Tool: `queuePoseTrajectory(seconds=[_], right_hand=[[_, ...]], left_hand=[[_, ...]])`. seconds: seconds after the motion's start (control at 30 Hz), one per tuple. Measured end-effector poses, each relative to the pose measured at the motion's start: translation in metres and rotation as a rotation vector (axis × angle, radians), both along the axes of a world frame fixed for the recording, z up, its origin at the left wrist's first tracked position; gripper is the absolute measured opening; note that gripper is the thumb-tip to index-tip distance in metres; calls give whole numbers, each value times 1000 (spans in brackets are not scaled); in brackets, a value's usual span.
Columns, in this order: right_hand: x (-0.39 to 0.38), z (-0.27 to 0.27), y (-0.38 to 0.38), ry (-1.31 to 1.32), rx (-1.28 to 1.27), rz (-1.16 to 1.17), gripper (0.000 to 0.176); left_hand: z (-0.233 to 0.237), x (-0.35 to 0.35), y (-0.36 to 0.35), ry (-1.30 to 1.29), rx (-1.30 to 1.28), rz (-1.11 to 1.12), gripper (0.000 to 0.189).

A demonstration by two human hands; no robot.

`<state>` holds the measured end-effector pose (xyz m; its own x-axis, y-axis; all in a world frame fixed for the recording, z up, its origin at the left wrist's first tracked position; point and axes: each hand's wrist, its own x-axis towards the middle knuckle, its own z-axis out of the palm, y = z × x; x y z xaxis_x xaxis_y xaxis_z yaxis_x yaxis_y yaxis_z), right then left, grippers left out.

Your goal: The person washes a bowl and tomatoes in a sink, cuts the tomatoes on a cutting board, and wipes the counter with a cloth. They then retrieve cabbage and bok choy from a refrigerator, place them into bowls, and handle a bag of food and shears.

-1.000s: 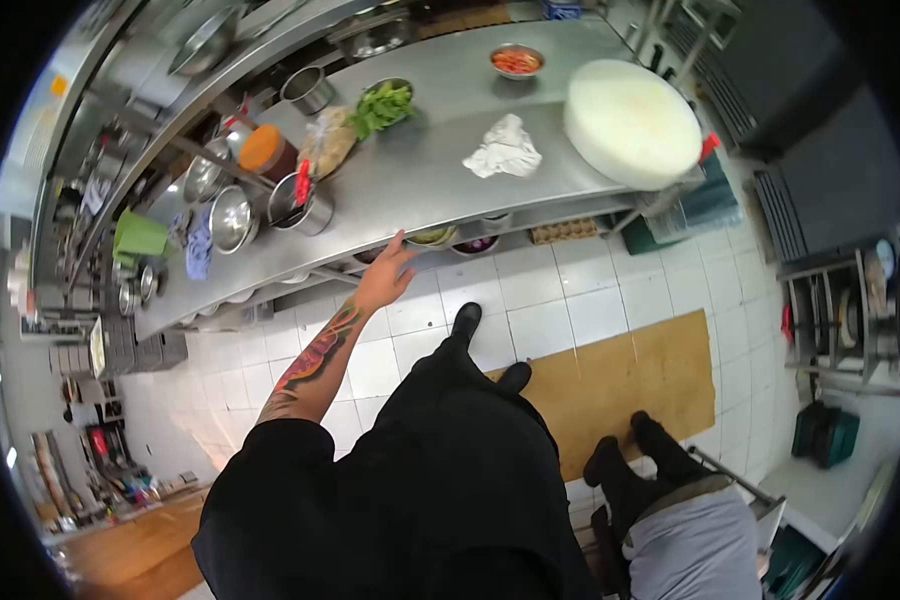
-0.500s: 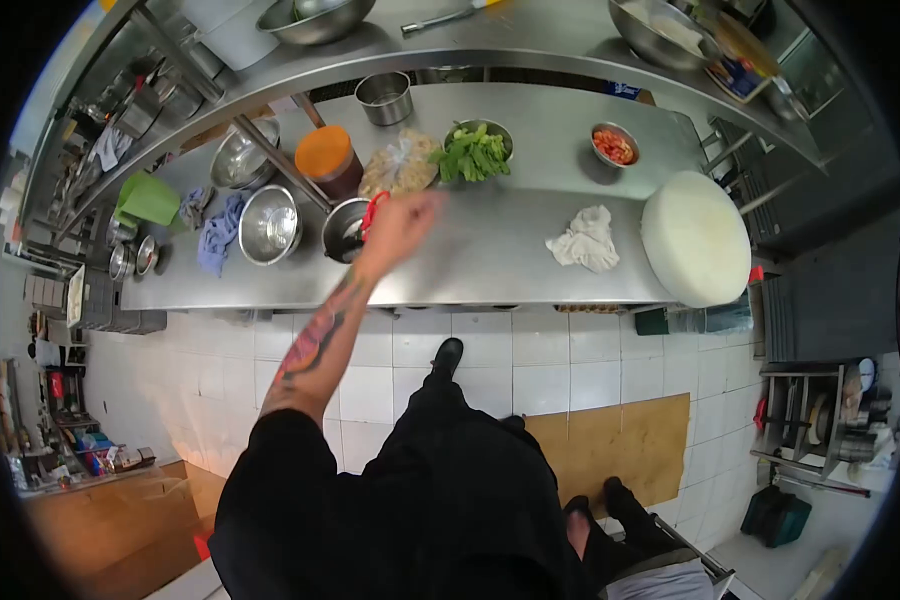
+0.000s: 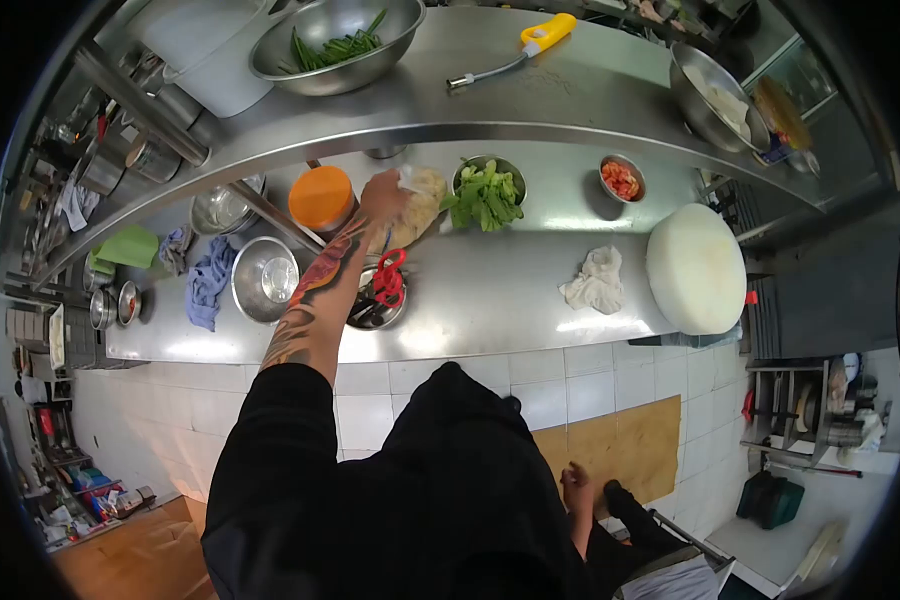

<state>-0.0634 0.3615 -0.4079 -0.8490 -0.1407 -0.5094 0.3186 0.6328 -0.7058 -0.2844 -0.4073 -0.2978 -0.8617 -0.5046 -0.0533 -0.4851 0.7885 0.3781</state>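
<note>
My left hand [image 3: 382, 198] is stretched over the steel counter, its fingers closed at the gathered top of a clear plastic bag [image 3: 425, 205] of pale tan pieces. Just left of it stands a tub with an orange lid [image 3: 320, 198]. A bowl of green leaves [image 3: 488, 195] is right of the bag. Under my forearm, red-handled scissors [image 3: 390, 278] rest in a small metal pot [image 3: 375, 315], partly hidden. Low at my side hangs my right hand [image 3: 576, 485], seen small, its fingers loosely bent and nothing visible in them.
Overhead, a steel shelf [image 3: 610, 110] holds a bowl of green beans [image 3: 335, 45] and a yellow-handled torch lighter [image 3: 545, 35]. Along the counter are an empty metal bowl [image 3: 265, 280], blue cloth [image 3: 208, 285], white cloth [image 3: 595, 282], chopped red pieces [image 3: 620, 180] and a round white block [image 3: 697, 268]. A person's shoe [image 3: 625, 497] shows behind me.
My left hand has moved forward from above the small pot to the bag's top and closed there. The view has shifted, showing more of the shelf. My right hand shows more clearly.
</note>
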Motion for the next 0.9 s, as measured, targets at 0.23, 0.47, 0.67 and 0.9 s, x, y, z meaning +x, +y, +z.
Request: queuePoseTrajectory(seconds=[0.23,0.47,0.67,0.9], right_hand=[[-45,26,-20,50,128,196,32],[-207,24,-91,242,-15,475,29],[-274,94,-158,254,-42,468,33],[-246,55,-169,220,11,678,31]], left_hand=[[37,12,13,710,563,212,33],[154,109,113,1051,1399,336,40],[171,289,150,898,1022,840,33],[138,428,72,993,467,1048,15]])
